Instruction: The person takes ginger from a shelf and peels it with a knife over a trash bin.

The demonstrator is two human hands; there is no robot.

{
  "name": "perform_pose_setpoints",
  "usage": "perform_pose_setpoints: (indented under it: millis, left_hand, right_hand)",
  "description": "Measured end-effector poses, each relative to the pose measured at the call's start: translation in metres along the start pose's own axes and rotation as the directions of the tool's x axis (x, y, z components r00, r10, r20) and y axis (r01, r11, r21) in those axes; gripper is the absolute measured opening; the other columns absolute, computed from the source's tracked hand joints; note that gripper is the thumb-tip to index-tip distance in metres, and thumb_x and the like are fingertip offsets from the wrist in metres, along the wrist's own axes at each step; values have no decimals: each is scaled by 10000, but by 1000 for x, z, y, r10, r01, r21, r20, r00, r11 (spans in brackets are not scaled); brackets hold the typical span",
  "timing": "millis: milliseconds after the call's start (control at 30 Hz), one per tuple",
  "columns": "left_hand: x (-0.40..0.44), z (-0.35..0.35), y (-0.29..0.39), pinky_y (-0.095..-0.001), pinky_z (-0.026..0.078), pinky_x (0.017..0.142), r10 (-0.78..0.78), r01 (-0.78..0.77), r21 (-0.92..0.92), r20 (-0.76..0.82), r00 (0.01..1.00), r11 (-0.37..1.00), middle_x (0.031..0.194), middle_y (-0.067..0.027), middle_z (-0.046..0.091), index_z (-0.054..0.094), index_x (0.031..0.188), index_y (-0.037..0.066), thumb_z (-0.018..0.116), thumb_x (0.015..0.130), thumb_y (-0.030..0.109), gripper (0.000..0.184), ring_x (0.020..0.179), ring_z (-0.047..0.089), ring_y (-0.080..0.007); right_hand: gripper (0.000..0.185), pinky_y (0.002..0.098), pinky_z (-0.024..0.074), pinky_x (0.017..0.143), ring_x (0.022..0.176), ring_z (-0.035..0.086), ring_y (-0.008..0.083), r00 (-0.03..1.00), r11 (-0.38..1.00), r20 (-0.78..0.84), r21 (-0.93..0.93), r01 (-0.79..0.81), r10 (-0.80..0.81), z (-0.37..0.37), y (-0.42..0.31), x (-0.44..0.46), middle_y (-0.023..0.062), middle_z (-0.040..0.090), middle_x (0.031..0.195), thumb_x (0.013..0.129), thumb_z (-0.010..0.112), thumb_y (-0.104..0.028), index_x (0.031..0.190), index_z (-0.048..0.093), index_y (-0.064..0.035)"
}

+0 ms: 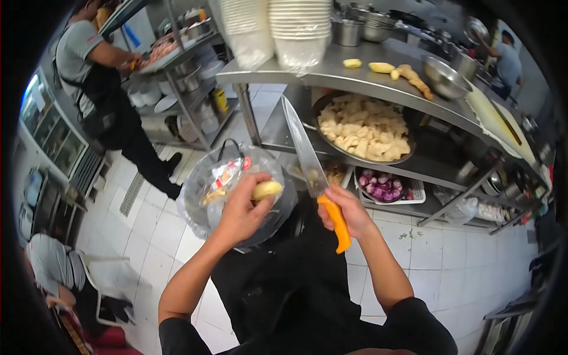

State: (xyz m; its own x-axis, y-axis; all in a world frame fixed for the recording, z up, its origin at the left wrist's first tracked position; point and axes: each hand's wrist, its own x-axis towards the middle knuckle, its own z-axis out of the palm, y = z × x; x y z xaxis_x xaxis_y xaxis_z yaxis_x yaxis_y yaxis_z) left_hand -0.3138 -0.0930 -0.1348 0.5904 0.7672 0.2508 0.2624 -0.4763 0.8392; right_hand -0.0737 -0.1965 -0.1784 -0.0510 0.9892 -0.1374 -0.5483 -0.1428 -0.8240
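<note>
My left hand is closed around a peeled, pale yellow piece that looks like ginger, above a lined waste bin holding scraps and wrappers. In my right hand is a large knife, gripped by its orange handle, its blade pointing up and away from me. Blade and yellow piece are apart. On the steel shelf lie more peeled pieces and a knobbly brown root, beside a metal bowl.
Stacked white containers stand on the shelf's left part. Below are a wide pan of pale chunks and a basket of purple onions. One person stands at left, another sits lower left, a third is far right.
</note>
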Motion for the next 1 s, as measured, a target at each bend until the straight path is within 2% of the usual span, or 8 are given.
perform_pose_setpoints:
  millis: [133, 233, 467, 700, 800, 867, 967, 1000]
  left_hand:
    - [39, 1, 41, -279, 483, 799, 321, -299, 163, -134, 937, 940, 982, -66, 607, 584, 1092, -14, 678, 803, 34, 307, 884, 598, -146]
    - [81, 11, 68, -366, 480, 792, 470, -439, 197, -154, 869, 877, 960, -140, 595, 593, 1057, 25, 667, 799, 84, 275, 893, 606, -303]
    - [205, 63, 121, -420, 495, 810, 716, -650, 317, -176, 675, 691, 1043, -169, 577, 604, 1070, 39, 654, 770, 75, 306, 915, 598, -361]
    - [289, 111, 127, -424, 495, 863, 673, -558, 476, -102, 732, 679, 1067, -171, 577, 630, 1080, 55, 681, 776, 106, 312, 961, 594, -367]
    - [307, 116, 119, -414, 485, 901, 612, -482, 548, -71, 788, 684, 1100, -175, 596, 649, 1126, 75, 696, 781, 176, 363, 1005, 588, -360]
    - [310, 121, 117, -414, 475, 927, 570, -431, 605, -45, 821, 669, 1143, -176, 597, 655, 1174, 94, 705, 787, 215, 408, 1037, 578, -351]
    - [306, 129, 121, -425, 449, 972, 619, -389, 700, -96, 780, 599, 1216, -175, 586, 639, 1250, 121, 720, 790, 277, 492, 1126, 544, -333]
    - [304, 130, 126, -450, 429, 999, 664, -442, 690, -76, 744, 573, 1247, -177, 572, 651, 1225, 100, 734, 780, 294, 492, 1228, 494, -340]
  right_hand:
    - [325, 255, 396, 451, 501, 508, 142, 992, 996, -84, -28, 87, -89, -12, 4, -43, 70, 551, 657, 1005, 516, -304, 1220, 493, -62]
    - [332, 252, 392, 446, 496, 499, 132, 974, 989, -176, -69, 131, -141, -28, 15, -78, 67, 544, 648, 1007, 514, -294, 1240, 502, -57]
    - [264, 266, 415, 440, 479, 508, 147, 903, 986, -397, -47, 159, -165, -53, 48, -136, 80, 561, 664, 999, 525, -271, 1175, 495, -77]
    - [259, 263, 420, 445, 479, 503, 140, 850, 987, -503, -41, 156, -155, -65, 68, -153, 59, 550, 640, 986, 558, -266, 1154, 509, -75]
    - [358, 274, 403, 454, 479, 494, 135, 831, 989, -536, -53, 139, -146, -66, 72, -152, 54, 528, 606, 989, 556, -251, 1278, 493, -49]
    - [363, 273, 403, 454, 479, 493, 135, 831, 989, -537, -58, 139, -148, -71, 76, -150, 54, 526, 601, 987, 558, -246, 1285, 491, -48]
    - [386, 275, 405, 458, 477, 492, 139, 831, 987, -532, -66, 150, -162, -76, 80, -149, 54, 526, 601, 985, 564, -247, 1307, 481, -50]
    - [397, 275, 406, 459, 476, 492, 141, 832, 986, -530, -69, 152, -165, -76, 80, -150, 54, 526, 602, 984, 567, -249, 1316, 477, -51]
